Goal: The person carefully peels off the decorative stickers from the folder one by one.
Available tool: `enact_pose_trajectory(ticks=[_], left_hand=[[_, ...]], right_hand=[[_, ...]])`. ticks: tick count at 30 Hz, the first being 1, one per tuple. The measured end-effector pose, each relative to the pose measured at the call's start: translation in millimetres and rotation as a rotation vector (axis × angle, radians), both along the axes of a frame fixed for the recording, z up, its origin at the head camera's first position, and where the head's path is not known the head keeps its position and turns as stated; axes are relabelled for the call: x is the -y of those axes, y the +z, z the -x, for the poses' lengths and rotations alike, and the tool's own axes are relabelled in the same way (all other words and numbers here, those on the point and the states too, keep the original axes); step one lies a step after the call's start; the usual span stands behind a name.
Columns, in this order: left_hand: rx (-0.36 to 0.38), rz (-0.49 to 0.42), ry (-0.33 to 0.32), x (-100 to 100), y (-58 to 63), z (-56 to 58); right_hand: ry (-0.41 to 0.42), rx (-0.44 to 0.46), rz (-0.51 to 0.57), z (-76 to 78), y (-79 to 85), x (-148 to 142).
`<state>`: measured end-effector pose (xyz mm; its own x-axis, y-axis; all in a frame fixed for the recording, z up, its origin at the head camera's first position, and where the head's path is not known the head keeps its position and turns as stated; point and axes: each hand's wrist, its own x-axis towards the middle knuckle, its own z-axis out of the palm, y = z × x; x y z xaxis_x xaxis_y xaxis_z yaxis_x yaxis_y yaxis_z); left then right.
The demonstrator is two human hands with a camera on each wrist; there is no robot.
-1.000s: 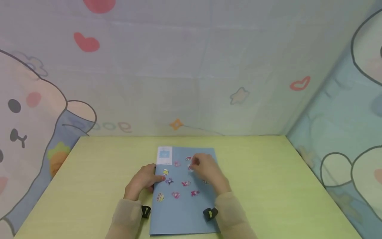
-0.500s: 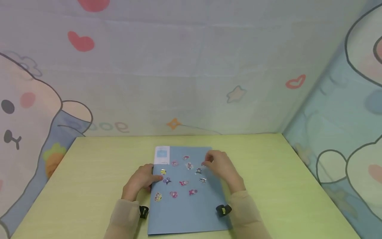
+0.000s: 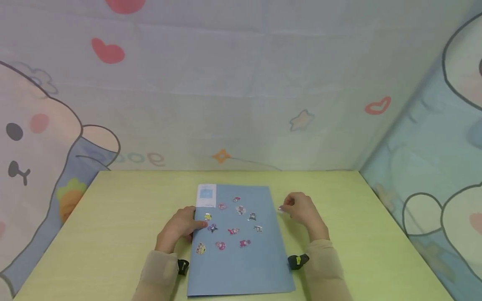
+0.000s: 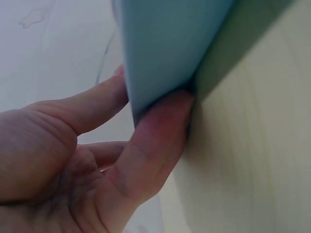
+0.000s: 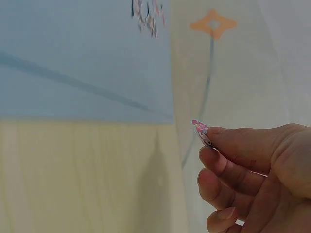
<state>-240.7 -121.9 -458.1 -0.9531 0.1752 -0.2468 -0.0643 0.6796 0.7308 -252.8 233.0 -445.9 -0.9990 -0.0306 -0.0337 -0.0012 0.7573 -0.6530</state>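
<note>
A blue folder (image 3: pixel 241 267) lies on the table, with several small cartoon stickers (image 3: pixel 244 243) spread over its cover. My left hand (image 3: pixel 182 223) grips the folder's left edge, thumb on the cover and fingers tucked underneath. In the left wrist view, that edge (image 4: pixel 163 53) stands between the thumb and the fingers. Just beyond the folder's right edge, my right hand (image 3: pixel 305 211) pinches a small pink-and-white sticker (image 5: pixel 201 132) between thumb and index finger. The other fingers of that hand are curled, and the sticker is held above the table, apart from the folder.
A white label (image 3: pixel 206 195) marks the folder's top left corner. The pale yellow-green table (image 3: pixel 357 251) extends to both sides. A printed cloth (image 3: pixel 241 83) with hearts and cartoon animals hangs behind it. Each wrist wears a black band (image 3: pixel 297 261).
My right hand has moved right, from over the folder's upper part to past its right edge, uncovering the stickers there. The left hand stays at the left edge.
</note>
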Motion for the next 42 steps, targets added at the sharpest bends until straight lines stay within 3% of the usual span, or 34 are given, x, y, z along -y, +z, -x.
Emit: enact_pose_trajectory(ticks=[12, 26, 42], left_hand=[[-0.005, 0.019, -0.001, -2, 2.6, -1.3], [0.011, -0.003, 0.017, -1, 4.2, -2.8], [-0.007, 0.008, 0.02, 2, 6.3, -2.0]], right_hand=[[-0.06, 0.115, 0.01, -1.0, -8.3, -29], [-0.069, 0.123, -0.099, 3.9, -19.1, -27], [-0.114, 0.139, -0.123, 3.3, -11.3, -23]])
